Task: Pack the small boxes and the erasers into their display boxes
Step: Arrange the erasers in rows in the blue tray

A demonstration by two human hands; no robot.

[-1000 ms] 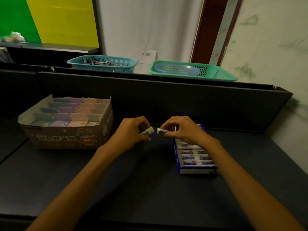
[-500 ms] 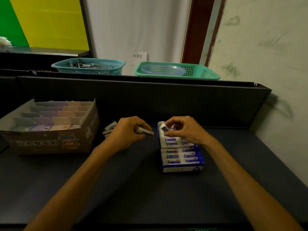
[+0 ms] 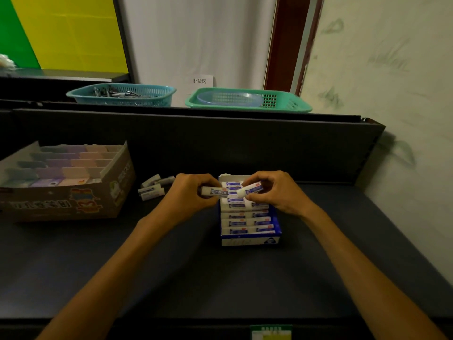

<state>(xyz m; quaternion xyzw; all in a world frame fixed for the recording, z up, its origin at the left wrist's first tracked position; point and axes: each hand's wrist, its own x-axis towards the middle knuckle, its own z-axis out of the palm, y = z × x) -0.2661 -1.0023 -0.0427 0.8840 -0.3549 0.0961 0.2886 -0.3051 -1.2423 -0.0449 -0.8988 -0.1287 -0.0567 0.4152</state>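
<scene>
A blue and white eraser display box (image 3: pixel 250 240) stands at the table's middle, with rows of wrapped erasers in it. My left hand (image 3: pixel 188 195) holds one white eraser with a blue sleeve (image 3: pixel 215 191) over the box's far left corner. My right hand (image 3: pixel 277 192) grips a second eraser (image 3: pixel 251 190) just above the far rows, its tip close to the first. Several loose erasers (image 3: pixel 152 188) lie on the table left of my left hand. A cardboard display box (image 3: pixel 73 204) with pastel small boxes (image 3: pixel 63 165) sits at the left.
A dark partition wall (image 3: pixel 220 148) closes the back of the table. Behind it stand a teal basket (image 3: pixel 122 94) holding metal pieces and a green basket (image 3: pixel 247 101). A pale wall (image 3: pixel 392 119) runs along the right side.
My left hand has moved right, bringing its eraser over the display box's far corner. My right hand has lifted its eraser slightly toward it. The view has shifted a little.
</scene>
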